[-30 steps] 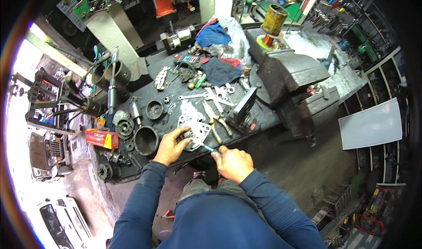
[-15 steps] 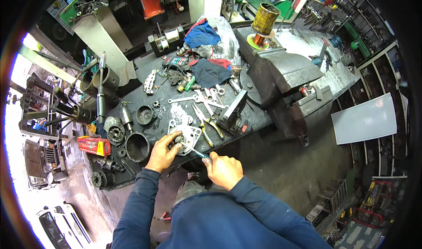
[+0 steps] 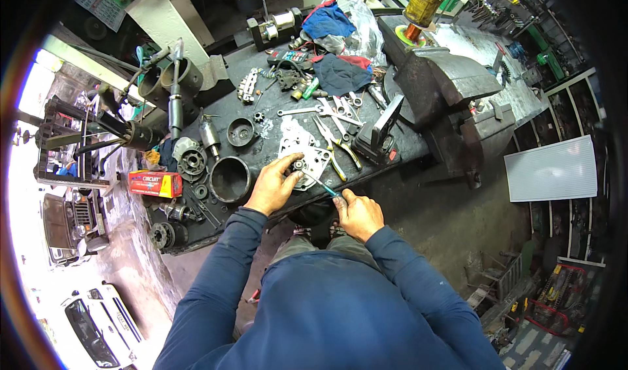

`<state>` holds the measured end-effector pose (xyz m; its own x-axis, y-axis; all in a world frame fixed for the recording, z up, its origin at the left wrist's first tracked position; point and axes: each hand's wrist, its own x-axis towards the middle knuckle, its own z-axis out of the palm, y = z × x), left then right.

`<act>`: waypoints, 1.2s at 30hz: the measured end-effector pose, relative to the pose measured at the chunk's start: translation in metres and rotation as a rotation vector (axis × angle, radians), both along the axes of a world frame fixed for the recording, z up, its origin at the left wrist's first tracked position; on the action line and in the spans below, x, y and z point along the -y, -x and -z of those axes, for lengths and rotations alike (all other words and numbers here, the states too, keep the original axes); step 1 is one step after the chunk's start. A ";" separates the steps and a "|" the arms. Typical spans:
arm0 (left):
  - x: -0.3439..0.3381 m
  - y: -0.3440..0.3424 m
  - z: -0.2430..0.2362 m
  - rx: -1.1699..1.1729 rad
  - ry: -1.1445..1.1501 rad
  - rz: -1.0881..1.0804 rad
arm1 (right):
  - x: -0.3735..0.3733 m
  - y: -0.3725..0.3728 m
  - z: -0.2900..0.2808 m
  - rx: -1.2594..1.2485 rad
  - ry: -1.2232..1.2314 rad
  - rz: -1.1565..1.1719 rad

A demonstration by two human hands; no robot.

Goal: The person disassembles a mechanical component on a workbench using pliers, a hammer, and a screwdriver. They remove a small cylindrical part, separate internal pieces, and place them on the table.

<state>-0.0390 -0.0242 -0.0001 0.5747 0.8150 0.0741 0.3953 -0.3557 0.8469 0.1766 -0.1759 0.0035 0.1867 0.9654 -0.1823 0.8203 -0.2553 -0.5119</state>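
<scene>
One half-curled left hand [image 3: 271, 187] on holed metal casting [image 3: 318, 159], grip unclear; right hand [image 3: 360, 217] wrapped round slender screwdriver [image 3: 329, 190].

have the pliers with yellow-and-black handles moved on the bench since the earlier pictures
No. Judged against the large dark metal bench vise, the yellow-and-black-handled pliers show no shift either way; only the camera view has moved.
</scene>
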 end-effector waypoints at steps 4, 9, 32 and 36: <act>-0.002 0.002 0.001 -0.061 -0.108 0.045 | 0.000 0.004 0.005 0.036 0.065 0.033; -0.006 0.005 -0.001 -0.078 0.055 0.056 | -0.004 -0.002 -0.018 -0.042 0.136 0.040; 0.170 0.145 0.115 -0.708 0.386 0.121 | 0.162 -0.175 -0.114 -0.057 -0.498 0.553; 0.191 0.145 0.198 -0.814 0.779 -0.212 | 0.181 -0.308 -0.148 0.144 -0.691 0.560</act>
